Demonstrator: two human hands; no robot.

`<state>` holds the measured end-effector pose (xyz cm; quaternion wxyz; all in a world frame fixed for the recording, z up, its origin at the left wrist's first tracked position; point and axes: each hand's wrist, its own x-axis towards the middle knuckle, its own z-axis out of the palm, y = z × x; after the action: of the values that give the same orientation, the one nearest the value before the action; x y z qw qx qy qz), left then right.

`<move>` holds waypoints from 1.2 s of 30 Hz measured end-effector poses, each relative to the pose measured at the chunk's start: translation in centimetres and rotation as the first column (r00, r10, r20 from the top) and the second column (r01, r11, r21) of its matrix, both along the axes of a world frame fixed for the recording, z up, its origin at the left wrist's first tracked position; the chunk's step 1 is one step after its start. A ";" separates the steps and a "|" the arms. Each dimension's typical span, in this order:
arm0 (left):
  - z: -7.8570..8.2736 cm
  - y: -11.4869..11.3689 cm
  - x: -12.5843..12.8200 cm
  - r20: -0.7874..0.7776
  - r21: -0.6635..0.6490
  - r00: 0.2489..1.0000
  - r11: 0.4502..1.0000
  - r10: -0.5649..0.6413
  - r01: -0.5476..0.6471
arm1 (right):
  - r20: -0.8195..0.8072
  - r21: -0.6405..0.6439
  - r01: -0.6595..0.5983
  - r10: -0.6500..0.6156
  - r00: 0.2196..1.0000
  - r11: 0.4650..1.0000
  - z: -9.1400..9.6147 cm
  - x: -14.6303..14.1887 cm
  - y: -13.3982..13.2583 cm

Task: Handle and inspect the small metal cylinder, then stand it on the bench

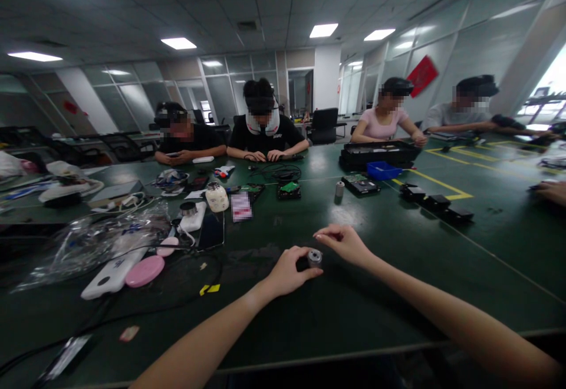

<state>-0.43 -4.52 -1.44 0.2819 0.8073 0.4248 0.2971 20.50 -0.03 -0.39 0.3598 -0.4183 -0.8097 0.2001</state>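
My left hand (289,271) is closed around a small silver metal cylinder (315,258), which stands upright on the green table. Thumb and fingers grip its sides, and its round top with a hole in the middle faces up. Just above and to the right of it, apart from the cylinder, hangs my right hand (347,243). Its fingertips are drawn together in a pinch; whatever may be between them is too small to make out. A second similar metal cylinder (339,189) stands farther back on the table, near a hard drive (361,184).
On the left lie a pink round case (145,271), a white power bank (114,272), a plastic bag (110,233) and a dark phone (211,231). A blue tray (382,170) and black blocks (437,202) sit at the right back. Several people sit around the table.
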 end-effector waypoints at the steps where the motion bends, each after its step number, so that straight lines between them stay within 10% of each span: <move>1: 0.1 0.0 0.0 0.001 -0.003 1.000 1.000 -0.006 0.006 | 0.009 0.020 0.050 -0.050 0.999 0.999 -0.1 0.7 1.0; 8: 0.2 -0.1 -0.2 0.013 -0.013 0.999 0.999 -0.029 0.029 | 0.185 0.053 0.191 -0.197 0.963 0.980 -2.2 5.3 6.7; 16: 0.2 0.0 -0.1 0.023 -0.004 0.999 0.999 -0.043 0.043 | 0.247 0.011 0.192 -0.189 0.951 0.981 -3.4 6.6 7.5; 36: -0.3 0.1 0.0 -0.005 0.011 1.000 1.000 0.005 -0.005 | 0.063 0.015 -0.184 0.183 0.981 0.983 0.8 -0.7 -1.8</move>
<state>-0.42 -4.38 -1.73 0.2757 0.8086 0.4257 0.2983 19.78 -1.84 0.41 0.3190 -0.3439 -0.8576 0.2109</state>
